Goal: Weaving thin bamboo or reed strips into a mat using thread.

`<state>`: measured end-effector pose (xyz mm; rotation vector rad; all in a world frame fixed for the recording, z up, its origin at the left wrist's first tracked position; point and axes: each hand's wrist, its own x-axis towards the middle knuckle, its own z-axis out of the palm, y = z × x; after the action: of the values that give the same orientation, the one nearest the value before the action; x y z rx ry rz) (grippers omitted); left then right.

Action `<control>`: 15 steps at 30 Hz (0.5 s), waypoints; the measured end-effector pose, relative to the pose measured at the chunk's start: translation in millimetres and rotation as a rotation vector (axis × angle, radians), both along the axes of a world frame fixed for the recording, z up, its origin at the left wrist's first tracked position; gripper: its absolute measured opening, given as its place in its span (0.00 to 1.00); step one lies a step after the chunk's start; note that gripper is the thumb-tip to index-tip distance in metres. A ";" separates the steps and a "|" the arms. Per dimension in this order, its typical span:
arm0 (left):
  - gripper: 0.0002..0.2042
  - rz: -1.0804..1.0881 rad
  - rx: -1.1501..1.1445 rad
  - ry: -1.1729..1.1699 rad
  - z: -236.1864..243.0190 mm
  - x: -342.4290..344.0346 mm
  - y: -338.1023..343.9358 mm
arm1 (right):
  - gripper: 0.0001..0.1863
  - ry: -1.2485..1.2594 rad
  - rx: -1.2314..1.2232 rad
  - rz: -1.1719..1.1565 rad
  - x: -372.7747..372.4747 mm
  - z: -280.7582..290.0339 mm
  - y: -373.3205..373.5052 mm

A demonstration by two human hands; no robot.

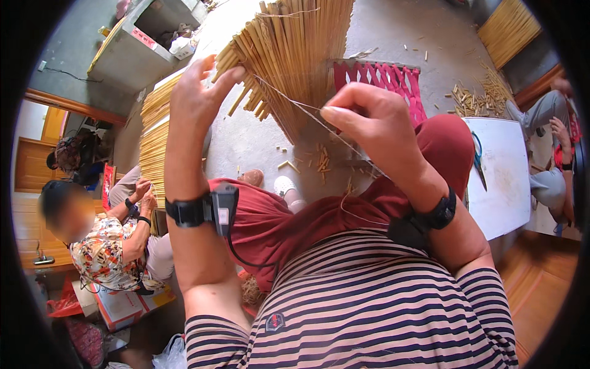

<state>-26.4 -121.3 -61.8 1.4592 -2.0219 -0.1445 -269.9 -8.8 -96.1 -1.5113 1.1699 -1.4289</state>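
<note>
A mat of straw-coloured stalks (pixel 301 55), bound side by side with string, hangs in front of me with its lower end slanting toward the floor. My left hand (pixel 198 95) is closed on stalk ends at the mat's left edge, thumb and fingers on either side of them. From that edge a thin pale string (pixel 279 92) runs taut to the right. Thumb and forefinger of my right hand (pixel 372 117) pinch this string over my right knee. A slack length of string trails below, across my lap.
Blue-handled scissors (pixel 479 161) lie on a white board (pixel 504 190) to my right. Behind my right hand stands a seat with red woven straps (pixel 393 77). Cut stalk pieces (pixel 485 95) litter the floor. A seated person (pixel 117 252) handles another stalk mat (pixel 155 138) at left; another person sits far right.
</note>
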 end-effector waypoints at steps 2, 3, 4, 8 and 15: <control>0.29 -0.040 0.160 0.065 8.5 -5.8 -17.6 | 0.06 0.138 -0.084 -0.039 9.5 -0.4 -21.8; 0.29 -0.102 0.248 0.025 12.8 -10.1 -25.9 | 0.06 0.166 -0.125 -0.026 12.0 -6.1 -34.4; 0.30 -0.162 0.336 -0.015 16.9 -13.1 -31.6 | 0.06 0.153 -0.117 -0.021 14.4 -10.0 -45.7; 0.26 -0.197 0.381 -0.019 19.8 -18.9 -40.5 | 0.06 0.167 -0.189 -0.025 28.0 -20.9 -74.9; 0.21 -0.165 0.237 0.023 12.3 -27.0 -30.1 | 0.06 0.045 -0.120 -0.047 40.7 -47.9 -85.0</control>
<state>-53.5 -151.4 -49.5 1.4202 -2.1629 -0.4828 -229.1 -93.8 -144.0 -1.6154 1.1720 -1.5272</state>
